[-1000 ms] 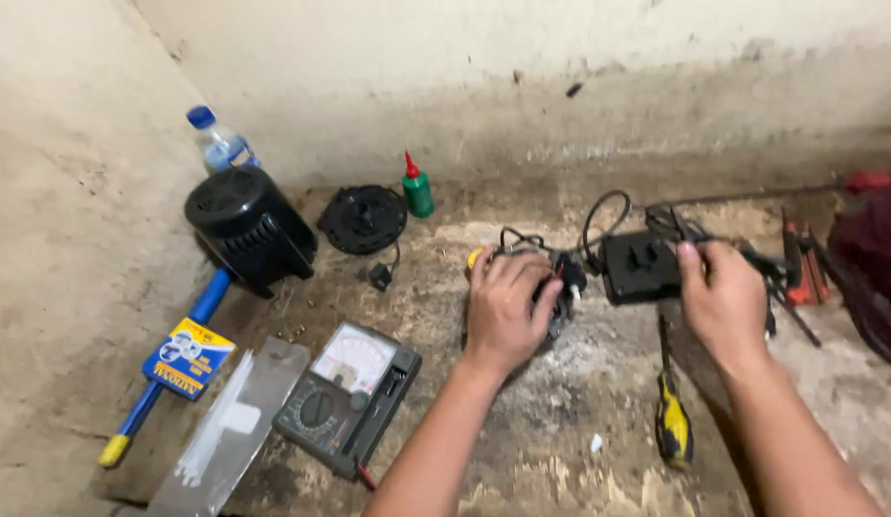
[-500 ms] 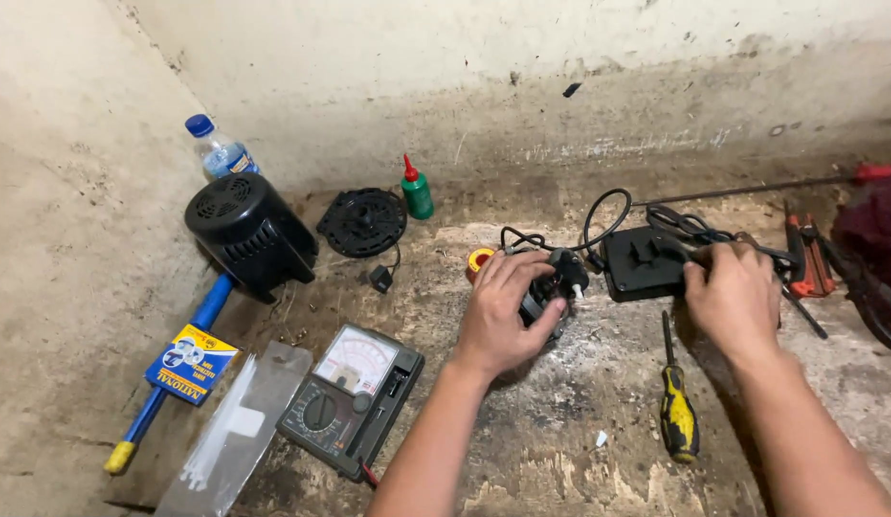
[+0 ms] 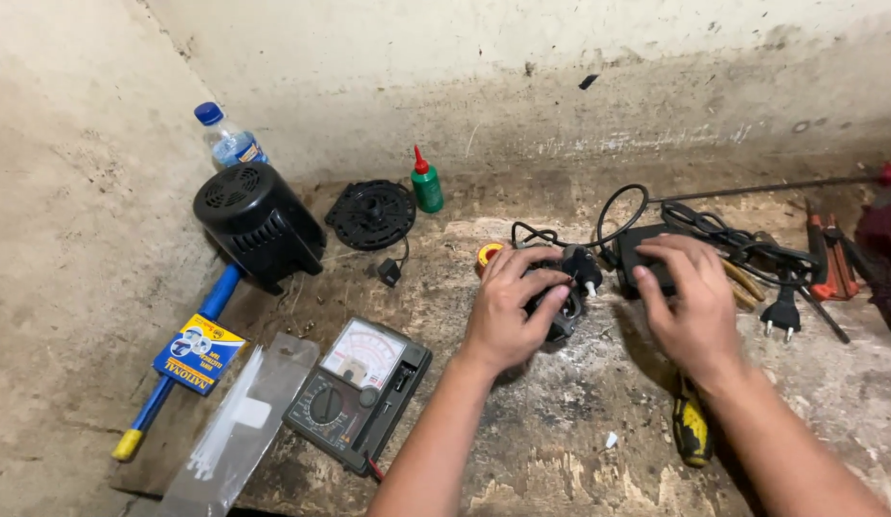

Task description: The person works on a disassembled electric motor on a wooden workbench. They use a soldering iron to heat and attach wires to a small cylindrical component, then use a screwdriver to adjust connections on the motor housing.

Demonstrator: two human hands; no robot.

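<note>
My left hand (image 3: 508,306) grips a small black motor (image 3: 560,292) with a short shaft, resting on the dirty floor in the middle of the view. My right hand (image 3: 690,302) hovers just right of it, fingers spread, over a black box-shaped adapter (image 3: 642,254) with black cables (image 3: 728,235). A small yellow-orange roll (image 3: 488,255) lies right behind the left hand. A black plug (image 3: 780,314) lies to the right of my right hand.
An analog multimeter (image 3: 359,388) lies front left, by a bag of white cable ties (image 3: 240,421). A black motor housing (image 3: 257,225), round black fan guard (image 3: 371,214), green bottle (image 3: 426,182), water bottle (image 3: 227,139), blue-handled tool (image 3: 192,330), yellow screwdriver (image 3: 691,431), red-handled tools (image 3: 828,254).
My right hand has moved left from the adapter toward the motor. My left hand has kept its hold on the motor and shifted it slightly. The camera has leaned closer.
</note>
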